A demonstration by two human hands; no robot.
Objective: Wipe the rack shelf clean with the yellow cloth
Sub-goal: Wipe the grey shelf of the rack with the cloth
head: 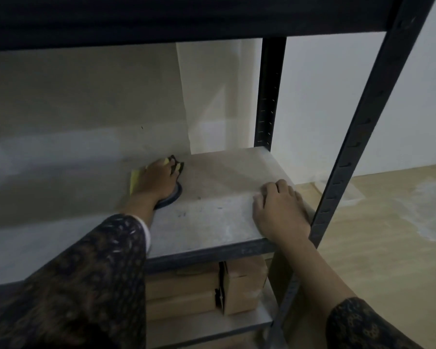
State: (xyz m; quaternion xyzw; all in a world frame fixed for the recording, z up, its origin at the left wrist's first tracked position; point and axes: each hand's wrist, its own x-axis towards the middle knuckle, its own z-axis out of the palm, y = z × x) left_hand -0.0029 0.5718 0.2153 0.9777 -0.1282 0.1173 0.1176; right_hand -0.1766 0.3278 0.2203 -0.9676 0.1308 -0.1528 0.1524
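Shelf (pixel 212 210) wiping tip: left hand (pixel 159 178) presses flat on the yellow cloth (pixel 135 182); sweep toward the open right hand (pixel 278 210) bracing the edge.

We press our left hand (pixel 159 178) flat on the yellow cloth (pixel 135 181) near the back of the grey shelf (pixel 212 217), a dark round object (pixel 170 196) just beneath the wrist. Our right hand (pixel 278 209) rests palm down on the shelf's front right corner, beside the dark metal post (pixel 358 137). Cardboard boxes (pixel 207 288) sit on the shelf below. Both sleeves are dark and patterned.
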